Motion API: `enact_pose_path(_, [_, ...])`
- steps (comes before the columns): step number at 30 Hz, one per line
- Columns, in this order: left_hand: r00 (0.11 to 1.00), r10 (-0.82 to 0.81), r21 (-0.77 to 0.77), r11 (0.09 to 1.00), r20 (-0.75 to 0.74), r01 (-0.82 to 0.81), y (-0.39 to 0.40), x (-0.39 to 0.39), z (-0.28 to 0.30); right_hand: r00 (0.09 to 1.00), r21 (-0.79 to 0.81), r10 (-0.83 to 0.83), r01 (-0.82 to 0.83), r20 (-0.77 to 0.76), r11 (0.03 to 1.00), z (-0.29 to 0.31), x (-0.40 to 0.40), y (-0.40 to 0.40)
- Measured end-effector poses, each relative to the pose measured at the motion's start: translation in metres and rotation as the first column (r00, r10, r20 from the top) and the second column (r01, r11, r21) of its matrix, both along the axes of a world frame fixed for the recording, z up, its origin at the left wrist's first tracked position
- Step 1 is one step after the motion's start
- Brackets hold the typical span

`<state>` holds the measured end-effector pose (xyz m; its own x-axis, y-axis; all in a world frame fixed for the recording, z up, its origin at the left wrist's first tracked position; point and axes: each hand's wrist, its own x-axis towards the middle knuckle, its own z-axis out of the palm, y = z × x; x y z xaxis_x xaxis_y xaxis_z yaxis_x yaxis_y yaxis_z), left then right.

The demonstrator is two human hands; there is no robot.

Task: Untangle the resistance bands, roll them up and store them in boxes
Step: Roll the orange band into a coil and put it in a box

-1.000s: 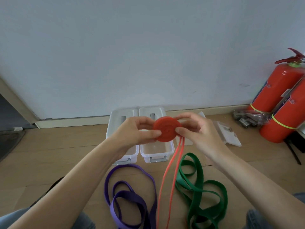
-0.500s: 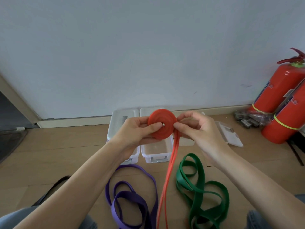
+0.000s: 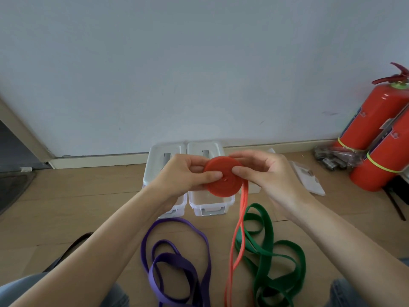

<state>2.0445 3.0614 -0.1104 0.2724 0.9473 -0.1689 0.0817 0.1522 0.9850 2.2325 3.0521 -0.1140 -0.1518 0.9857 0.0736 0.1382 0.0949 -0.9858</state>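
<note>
Between both hands I hold a red resistance band wound into a flat coil (image 3: 223, 182), raised above the boxes. My left hand (image 3: 188, 173) pinches the coil's left side, thumb on its face. From the right, my right hand (image 3: 265, 171) pinches the coil with thumb on its face. Its loose tail (image 3: 238, 235) hangs down as two strands to the bottom edge. A purple band (image 3: 177, 260) lies looped on the floor at lower centre, a green band (image 3: 272, 260) to its right. Two clear plastic boxes (image 3: 212, 207) stand side by side by the wall, partly hidden by my hands.
Two red fire extinguishers (image 3: 376, 138) stand at the right by the wall, with a bag of dark items (image 3: 332, 156) beside them. A white lid (image 3: 307, 180) lies right of the boxes. A black strap (image 3: 73, 247) shows at lower left. My knees frame the bottom corners.
The coil has turned in my hands and taken up more of the tail. My right thumb has come onto the coil's face; the hanging strands sit further right.
</note>
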Motion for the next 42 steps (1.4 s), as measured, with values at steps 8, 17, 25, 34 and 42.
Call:
enact_pose_path(8, [0.921, 0.234, -0.139, 0.97, 0.313, -0.199, 0.002, 0.003, -0.005, 0.973, -0.154, -0.056, 0.021, -0.224, 0.988, -0.006, -0.007, -0.002])
enact_pose_path(17, [0.975, -0.18, -0.063, 0.983, -0.133, 0.173, -0.001, -0.001, -0.001, 0.958, 0.096, 0.059, -0.089, 0.281, 0.991, -0.001, -0.002, 0.002])
enact_pose_path(25, [0.971, 0.136, -0.035, 0.991, 0.194, -0.132, 0.008, -0.009, 0.004, 0.981, -0.146, 0.046, -0.075, -0.19, 0.987, -0.002, 0.004, 0.002])
enact_pose_path(34, [0.863, 0.276, -0.113, 0.961, 0.422, -0.252, 0.0, 0.011, -0.015, 0.978, -0.118, -0.019, -0.006, -0.207, 0.993, -0.013, -0.011, -0.004])
enact_pose_path(42, [0.997, -0.076, -0.074, 0.995, -0.026, 0.074, -0.001, 0.0, -0.005, 0.996, 0.119, -0.043, 0.034, 0.08, 0.992, 0.005, 0.002, 0.001])
